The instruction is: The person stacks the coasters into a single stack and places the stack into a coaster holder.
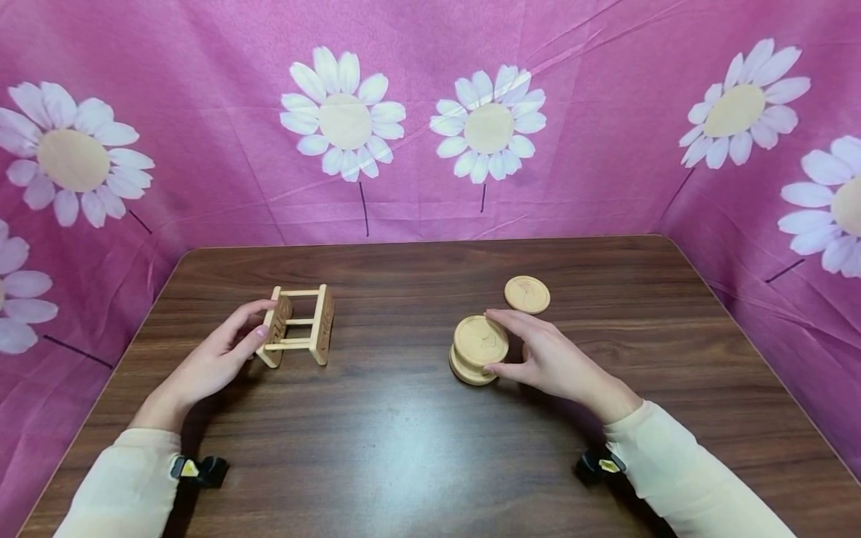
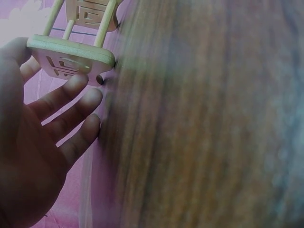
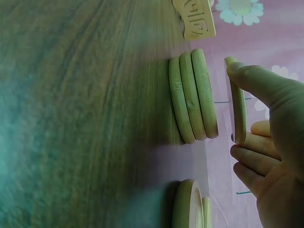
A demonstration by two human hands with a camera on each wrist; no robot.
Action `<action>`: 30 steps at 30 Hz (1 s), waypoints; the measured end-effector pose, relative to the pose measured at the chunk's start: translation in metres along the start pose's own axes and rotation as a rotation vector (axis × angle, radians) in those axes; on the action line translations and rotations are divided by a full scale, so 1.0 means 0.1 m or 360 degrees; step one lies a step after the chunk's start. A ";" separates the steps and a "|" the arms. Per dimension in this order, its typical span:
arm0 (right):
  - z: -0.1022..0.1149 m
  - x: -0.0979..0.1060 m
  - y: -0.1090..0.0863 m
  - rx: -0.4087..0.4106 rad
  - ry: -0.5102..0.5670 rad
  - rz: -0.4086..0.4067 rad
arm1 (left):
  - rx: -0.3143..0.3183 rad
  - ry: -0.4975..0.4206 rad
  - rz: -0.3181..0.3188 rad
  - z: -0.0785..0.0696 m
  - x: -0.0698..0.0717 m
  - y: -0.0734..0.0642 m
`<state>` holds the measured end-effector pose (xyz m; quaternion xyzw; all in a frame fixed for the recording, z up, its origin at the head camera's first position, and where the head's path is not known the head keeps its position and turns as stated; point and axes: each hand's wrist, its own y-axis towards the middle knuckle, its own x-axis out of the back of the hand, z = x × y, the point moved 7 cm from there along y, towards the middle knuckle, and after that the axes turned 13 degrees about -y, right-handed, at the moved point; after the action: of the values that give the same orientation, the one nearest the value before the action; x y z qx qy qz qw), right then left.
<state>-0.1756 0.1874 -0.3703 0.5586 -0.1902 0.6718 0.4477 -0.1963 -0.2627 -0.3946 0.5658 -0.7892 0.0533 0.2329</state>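
Observation:
My right hand (image 1: 548, 359) pinches a round wooden coaster (image 1: 480, 341) by its rim, thumb on one side and fingers on the other. In the right wrist view a gap separates this coaster (image 3: 239, 107) from a stack of three coasters (image 3: 190, 97) standing on the table. At the left, my left hand (image 1: 218, 351) has thumb and index finger at the near side panel of a wooden coaster holder (image 1: 298, 344). The left wrist view shows fingertips against the panel's (image 2: 71, 57) outer face, the other fingers spread loosely below.
Behind the right hand another wooden coaster (image 1: 528, 294) lies on the brown table (image 1: 397, 441). Pink cloth (image 1: 417, 217) with large white flowers hangs behind the table and along both sides. A small black camera (image 1: 214, 471) sits at each wrist.

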 end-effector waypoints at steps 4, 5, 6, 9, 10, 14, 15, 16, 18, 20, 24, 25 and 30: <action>0.03 0.00 -0.01 0.0025 -0.0042 -0.0025 | -0.0002 -0.0002 -0.0003 0.00 0.00 0.00; 0.04 0.00 -0.02 0.0033 -0.0053 -0.0028 | 0.0000 -0.0002 -0.0002 0.00 0.00 0.00; 0.05 0.00 -0.02 0.0041 -0.0062 -0.0031 | 0.0002 -0.0002 -0.0001 0.01 0.00 -0.01; 0.06 -0.01 -0.04 0.0047 -0.0055 -0.0026 | 0.0009 -0.0002 0.0000 0.01 0.00 -0.01; 0.06 -0.02 -0.04 0.0044 -0.0057 -0.0022 | 0.0010 -0.0003 0.0000 0.01 0.00 -0.01; 0.06 -0.04 -0.07 0.0015 -0.0106 -0.0004 | 0.0009 -0.0001 -0.0002 0.01 0.00 -0.01; 0.07 -0.04 -0.08 0.0012 -0.0128 -0.0003 | 0.0007 0.0001 -0.0002 0.00 0.00 -0.01; 0.07 -0.05 -0.08 0.0007 -0.0154 -0.0001 | 0.0006 0.0001 -0.0002 0.00 0.00 -0.01; 0.07 -0.06 -0.09 -0.0002 -0.0188 0.0003 | 0.0003 0.0003 -0.0002 0.00 0.00 -0.01; 0.08 -0.07 -0.09 -0.0001 -0.0198 0.0005 | 0.0001 0.0002 -0.0002 -0.01 0.00 -0.01; 0.08 -0.09 -0.09 0.0012 -0.0167 0.0009 | 0.0006 0.0001 -0.0005 -0.02 0.00 -0.01; 0.08 -0.10 -0.09 0.0022 -0.0157 0.0006 | 0.0008 0.0000 -0.0005 -0.02 0.00 -0.01; 0.07 -0.11 -0.10 0.0019 -0.0147 0.0010 | 0.0015 0.0007 -0.0004 -0.02 -0.01 0.00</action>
<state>-0.1633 0.1829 -0.3808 0.5912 -0.2083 0.6479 0.4329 -0.1954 -0.2617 -0.3931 0.5678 -0.7877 0.0579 0.2320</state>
